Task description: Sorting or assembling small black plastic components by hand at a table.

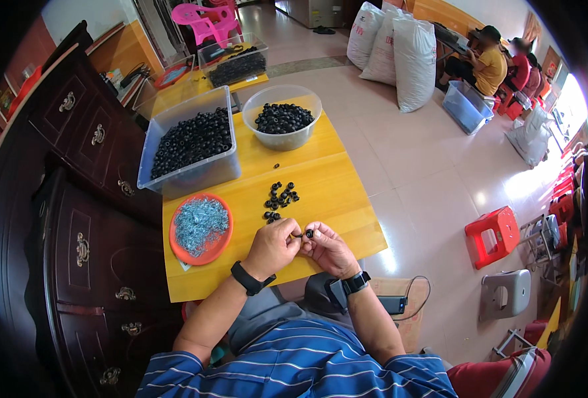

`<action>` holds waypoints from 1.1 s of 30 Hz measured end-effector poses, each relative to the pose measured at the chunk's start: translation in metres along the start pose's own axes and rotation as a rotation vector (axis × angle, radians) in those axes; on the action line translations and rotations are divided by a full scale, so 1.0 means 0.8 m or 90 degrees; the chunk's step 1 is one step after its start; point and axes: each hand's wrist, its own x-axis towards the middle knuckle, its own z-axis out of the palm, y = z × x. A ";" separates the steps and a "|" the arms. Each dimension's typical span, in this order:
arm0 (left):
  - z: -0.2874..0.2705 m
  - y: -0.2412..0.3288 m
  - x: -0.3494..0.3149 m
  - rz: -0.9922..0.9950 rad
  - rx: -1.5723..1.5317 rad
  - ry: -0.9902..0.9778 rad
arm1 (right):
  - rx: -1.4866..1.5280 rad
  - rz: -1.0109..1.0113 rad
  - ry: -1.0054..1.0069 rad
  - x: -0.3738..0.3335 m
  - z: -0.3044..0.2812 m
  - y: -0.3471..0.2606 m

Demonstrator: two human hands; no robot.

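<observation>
Near the counter (337, 179)'s near edge, my right hand (332, 250) pinches a small black piece (309, 233); my left hand (276, 244)'s fingertips close beside it, on what I can't tell. A loose batch (283, 196) remains mid-counter. The far-left tub (201, 175) and far-edge bowl (281, 140) hold many more; which are finished, I can't tell.
</observation>
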 end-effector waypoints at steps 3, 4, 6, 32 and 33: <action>-0.006 0.005 -0.009 -0.049 -0.080 -0.008 | 0.015 0.001 -0.005 -0.006 0.003 0.004; -0.008 0.006 -0.012 -0.079 -0.115 -0.012 | 0.015 -0.001 -0.005 -0.007 0.007 0.005; -0.004 0.006 -0.019 -0.082 -0.186 0.001 | 0.053 0.002 -0.020 -0.010 0.014 0.008; 0.024 0.022 -0.061 0.102 -0.023 -0.014 | 0.231 -0.068 0.051 0.012 0.025 0.054; 0.024 0.024 -0.063 0.100 -0.024 -0.014 | 0.230 -0.075 0.059 0.011 0.028 0.058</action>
